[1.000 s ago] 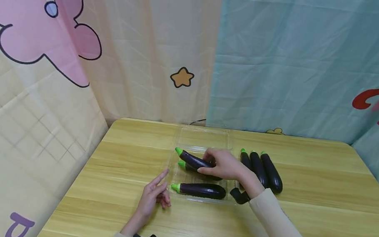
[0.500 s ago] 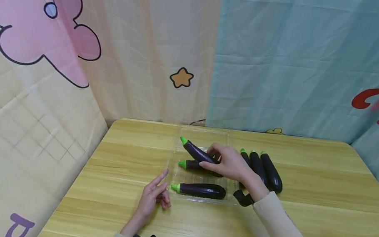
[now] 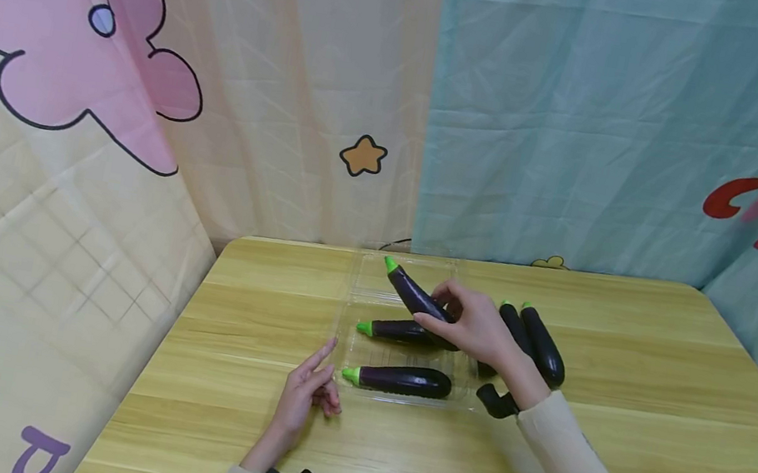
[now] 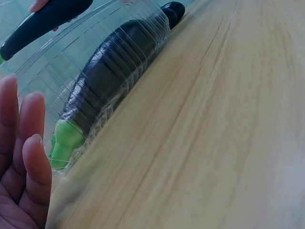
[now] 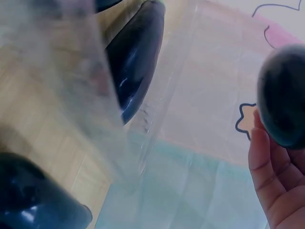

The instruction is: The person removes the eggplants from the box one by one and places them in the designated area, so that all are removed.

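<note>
My right hand point(image 3: 474, 321) pinches an eggplant point(image 3: 408, 288) near its thick end and holds it raised and tilted over the clear plastic box, green tip pointing up and left. In the right wrist view the held eggplant point(image 5: 286, 98) sits at the fingertips. Two eggplants lie inside the clear box point(image 3: 396, 398): a rear eggplant point(image 3: 400, 330) and a front eggplant point(image 3: 405, 379). By the box's front left corner my left hand point(image 3: 306, 393) has loosely extended fingers and grips nothing. The left wrist view shows the front eggplant point(image 4: 112, 71) through the ribbed wall.
Right of the box, more eggplants point(image 3: 542, 346) lie side by side, one mostly behind my right hand. The box's open lid point(image 3: 408, 263) extends toward the table's back edge. Printed curtains point(image 3: 557, 133) hang behind the wooden table point(image 3: 210, 376).
My right hand has lifted the eggplant away from the rear one in the box and moved it back and rightward, its green tip swinging upward. The left hand has stayed put.
</note>
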Demonstrator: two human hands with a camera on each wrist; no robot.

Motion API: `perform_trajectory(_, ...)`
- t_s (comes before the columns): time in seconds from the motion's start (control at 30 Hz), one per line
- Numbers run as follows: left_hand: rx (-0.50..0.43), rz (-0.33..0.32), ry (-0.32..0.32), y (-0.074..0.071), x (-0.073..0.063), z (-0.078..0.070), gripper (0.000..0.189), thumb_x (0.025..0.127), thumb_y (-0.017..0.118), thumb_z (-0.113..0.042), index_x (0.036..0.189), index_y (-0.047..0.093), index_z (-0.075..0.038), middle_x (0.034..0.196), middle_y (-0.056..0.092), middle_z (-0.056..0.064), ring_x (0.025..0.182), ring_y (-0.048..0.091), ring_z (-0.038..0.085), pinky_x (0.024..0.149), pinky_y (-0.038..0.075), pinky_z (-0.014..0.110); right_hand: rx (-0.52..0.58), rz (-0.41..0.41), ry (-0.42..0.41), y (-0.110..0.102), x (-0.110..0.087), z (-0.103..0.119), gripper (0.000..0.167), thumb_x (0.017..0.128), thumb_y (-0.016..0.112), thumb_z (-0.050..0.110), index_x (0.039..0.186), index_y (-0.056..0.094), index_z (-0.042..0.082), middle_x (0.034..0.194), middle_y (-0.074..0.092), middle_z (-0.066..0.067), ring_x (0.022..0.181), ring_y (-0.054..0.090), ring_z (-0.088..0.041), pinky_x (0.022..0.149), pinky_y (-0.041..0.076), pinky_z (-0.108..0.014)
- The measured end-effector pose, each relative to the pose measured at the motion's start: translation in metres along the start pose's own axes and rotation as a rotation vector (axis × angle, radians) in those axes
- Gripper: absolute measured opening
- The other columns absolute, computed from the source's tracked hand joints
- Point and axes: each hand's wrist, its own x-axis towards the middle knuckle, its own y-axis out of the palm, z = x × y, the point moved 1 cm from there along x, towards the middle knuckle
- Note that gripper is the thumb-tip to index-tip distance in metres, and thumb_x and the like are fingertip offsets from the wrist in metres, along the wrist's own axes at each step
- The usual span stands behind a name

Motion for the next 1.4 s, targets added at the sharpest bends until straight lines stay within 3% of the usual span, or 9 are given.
perform_trajectory(0.23,-0.001,0.000,0.001,0.000,0.000,-0.001,0.052,0.101,0.044,-0.014,0.146,0.025,0.005,0.057,0.059,0.000,0.050,0.060,0.013,0.045,0.047,0.021,-0.009,-0.103,0.020,-0.007,-0.006,-0.007,0.038,0.082,0.073,0.042,0.101,0.060,0.012,0.083,0.061,0.002,0.063,0.052,-0.015,0.056,0.045,-0.032)
perform_trajectory(0.47,0.009,0.016,-0.049,0.011,-0.004,-0.026,0.047,0.102,0.035,-0.002,0.146,0.020,0.009,0.057,0.059,0.002,0.051,0.060,0.013,0.047,0.048,0.021,0.017,-0.160,0.105,-0.020,-0.015,-0.019,0.039,0.084,0.072,0.040,0.104,0.058,0.010,0.083,0.060,-0.003,0.062,0.052,-0.020,0.054,0.044,-0.032)
perform_trajectory(0.57,0.011,0.013,-0.049,0.011,-0.004,-0.027,0.047,0.102,0.035,-0.001,0.146,0.020,0.009,0.057,0.059,0.003,0.051,0.061,0.013,0.047,0.048,0.021,0.007,-0.194,0.130,-0.027,-0.019,-0.024,0.040,0.084,0.071,0.039,0.105,0.056,0.009,0.083,0.059,-0.004,0.063,0.052,-0.021,0.053,0.043,-0.033)
perform_trajectory(0.73,0.009,0.012,-0.051,0.008,-0.003,-0.023,0.047,0.102,0.035,-0.001,0.146,0.020,0.009,0.057,0.059,0.002,0.051,0.061,0.013,0.047,0.048,0.021,0.024,-0.276,0.145,-0.036,-0.025,-0.033,0.040,0.085,0.071,0.034,0.106,0.054,0.006,0.084,0.058,-0.007,0.064,0.052,-0.022,0.052,0.044,-0.030)
perform_trajectory(1.0,-0.003,-0.002,-0.042,-0.001,0.001,-0.004,0.048,0.102,0.036,-0.004,0.147,0.023,0.004,0.057,0.059,0.001,0.050,0.061,0.014,0.045,0.048,0.022,0.004,-0.384,0.134,-0.050,-0.035,-0.046,0.037,0.084,0.073,0.026,0.106,0.053,0.002,0.085,0.058,-0.009,0.063,0.050,-0.021,0.051,0.042,-0.024)
perform_trajectory(1.4,-0.001,-0.001,0.000,0.000,0.000,0.000,0.052,0.101,0.043,-0.014,0.147,0.025,0.005,0.057,0.060,-0.001,0.050,0.061,0.012,0.045,0.047,0.021,-0.001,-0.442,0.255,-0.072,-0.057,-0.064,0.041,0.087,0.070,0.030,0.109,0.053,-0.001,0.089,0.056,-0.013,0.066,0.049,-0.018,0.052,0.041,-0.019)
